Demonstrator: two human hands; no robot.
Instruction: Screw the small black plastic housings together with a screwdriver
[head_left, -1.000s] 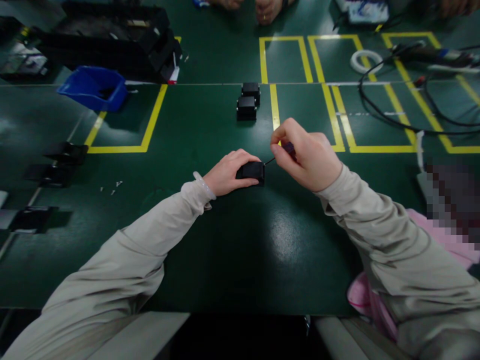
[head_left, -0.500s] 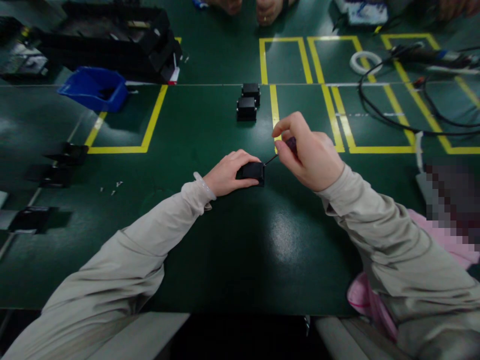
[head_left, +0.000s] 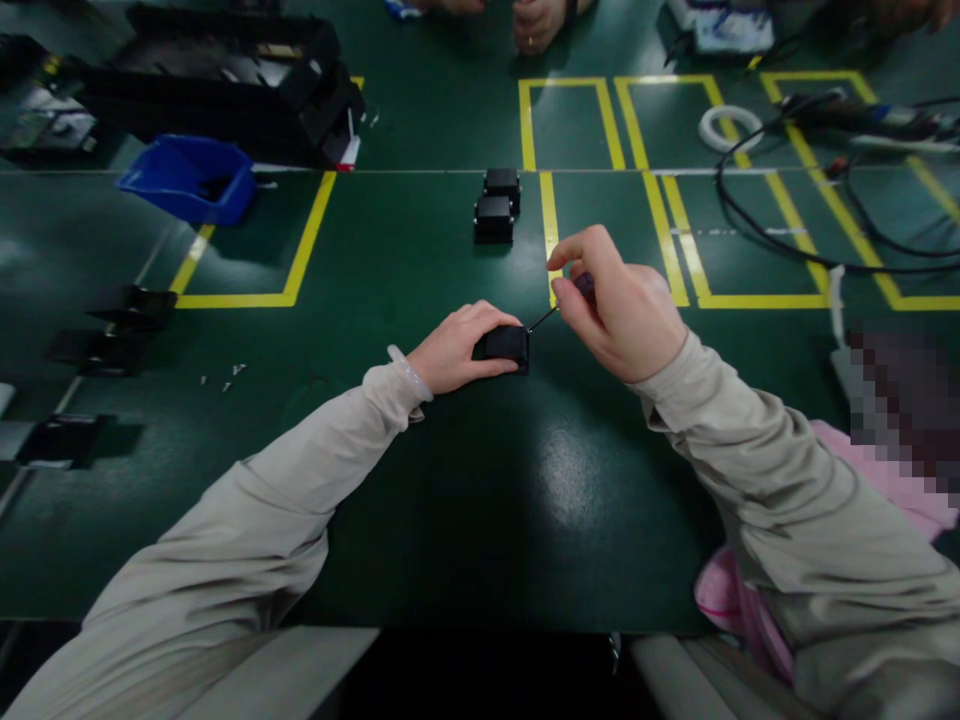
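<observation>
My left hand (head_left: 457,347) is closed around a small black box (head_left: 507,344) lying on the green table, thumb along its near side and fingers along the far side. In my right hand (head_left: 619,300) is a screwdriver (head_left: 543,319); its dark handle is mostly hidden by the fingers. The thin shaft slants down to the left, and its tip meets the box's right far corner. Beyond my hands stand two similar black boxes (head_left: 493,218), one behind the other. Several small screws (head_left: 234,374) lie loose to the left of my left hand.
A blue bin (head_left: 189,180) stands at the back left before a long black rack (head_left: 225,90). Black parts (head_left: 64,440) lie far left. Cables (head_left: 750,215) and a white tape roll (head_left: 730,127) lie at right. Another person's hand (head_left: 536,25) shows at the top.
Both my hands, the black box and the screwdriver stay almost where they were. At the top, the other person's hand on the left has drawn partly out of view.
</observation>
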